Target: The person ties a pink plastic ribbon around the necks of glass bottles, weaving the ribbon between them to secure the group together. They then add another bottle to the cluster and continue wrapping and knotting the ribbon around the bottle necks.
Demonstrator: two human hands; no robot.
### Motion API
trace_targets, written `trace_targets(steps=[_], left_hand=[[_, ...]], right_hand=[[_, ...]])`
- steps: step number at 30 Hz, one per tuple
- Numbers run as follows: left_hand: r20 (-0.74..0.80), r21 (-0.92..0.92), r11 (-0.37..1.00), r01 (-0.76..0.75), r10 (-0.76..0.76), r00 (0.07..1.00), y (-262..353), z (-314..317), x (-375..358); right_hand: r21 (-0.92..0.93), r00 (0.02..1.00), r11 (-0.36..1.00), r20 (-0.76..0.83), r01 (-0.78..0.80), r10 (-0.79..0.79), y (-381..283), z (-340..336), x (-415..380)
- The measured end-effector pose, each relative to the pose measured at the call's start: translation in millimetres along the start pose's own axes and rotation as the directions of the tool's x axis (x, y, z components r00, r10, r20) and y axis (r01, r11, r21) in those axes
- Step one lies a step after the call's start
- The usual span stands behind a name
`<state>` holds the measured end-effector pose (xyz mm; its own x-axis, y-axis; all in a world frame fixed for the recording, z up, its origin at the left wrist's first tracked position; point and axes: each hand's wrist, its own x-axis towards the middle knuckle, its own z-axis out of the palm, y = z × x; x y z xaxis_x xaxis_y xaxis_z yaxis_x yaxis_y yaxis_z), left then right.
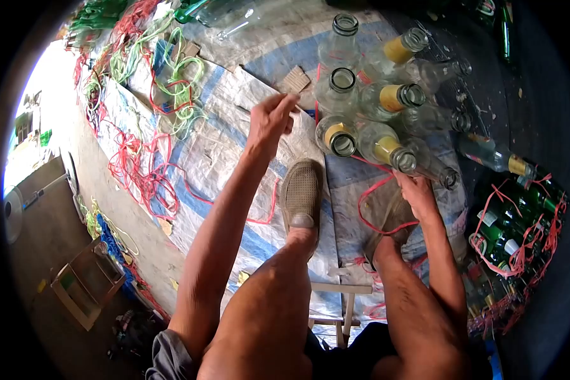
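Observation:
Clear glass bottles, several with yellow labels, stand in a tight cluster at the upper right, such as the front bottle [387, 147]. A red string [368, 197] loops from the cluster's near side over the right shoe. My right hand [415, 192] is at the near edge of the cluster beside this string, its fingers partly hidden by the bottles. My left hand [273, 120] is raised left of the bottles above the sheet, fingers closed in a pinch; what they hold, if anything, is too small to tell.
A woven white and blue sheet [225, 136] covers the ground. Tangled red string [139, 168] and green string [187, 88] lie left. Green bottles [510, 221] tied with red string stand right. A cardboard piece [296, 80] lies near the clear bottles. A wooden frame [88, 285] is lower left.

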<state>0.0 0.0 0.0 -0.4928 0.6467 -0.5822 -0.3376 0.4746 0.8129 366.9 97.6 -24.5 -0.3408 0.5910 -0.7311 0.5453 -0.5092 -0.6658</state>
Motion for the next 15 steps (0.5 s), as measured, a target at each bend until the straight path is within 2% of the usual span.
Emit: trace_targets(steps=[2, 5, 6, 9, 11, 13, 15], left_hand=[[-0.015, -0.007, 0.998, -0.068, 0.068, 0.998, 14.7, 12.1, 18.7], [-0.055, 0.020, 0.995, -0.093, 0.094, 0.994, 33.1, 29.3, 48.3], [-0.007, 0.061, 0.993, -0.103, 0.103, 0.995, 34.6, 31.9, 54.7], [0.051, 0.007, 0.995, -0.103, 0.103, 0.993, 31.7, 37.8, 66.2], [0.035, 0.004, 0.992, -0.124, 0.124, 0.992, 27.1, 38.0, 73.3], [0.007, 0.018, 0.988, -0.153, 0.153, 0.988, 24.8, 38.5, 75.9], [0.022, -0.017, 0.986, -0.168, 0.169, 0.985, 21.6, 38.1, 81.0]], right_hand=[[-0.028, 1.000, 0.999, -0.026, -0.016, 0.015, -1.9, -1.0, -0.2], [-0.014, 0.999, 1.000, -0.038, -0.009, 0.008, -6.8, 1.0, 4.6], [-0.016, 0.999, 1.000, -0.034, 0.006, -0.006, -3.6, 0.2, 4.6], [-0.038, 0.999, 0.999, -0.027, 0.019, -0.020, 4.5, -2.6, 5.7], [-0.081, 1.000, 0.997, -0.029, -0.010, 0.008, 6.2, -4.5, 7.1], [-0.079, 0.989, 0.986, -0.011, 0.147, -0.149, 3.4, -1.8, 6.0], [-0.109, 0.977, 0.971, 0.002, 0.211, -0.212, 0.0, -2.0, 3.6]])
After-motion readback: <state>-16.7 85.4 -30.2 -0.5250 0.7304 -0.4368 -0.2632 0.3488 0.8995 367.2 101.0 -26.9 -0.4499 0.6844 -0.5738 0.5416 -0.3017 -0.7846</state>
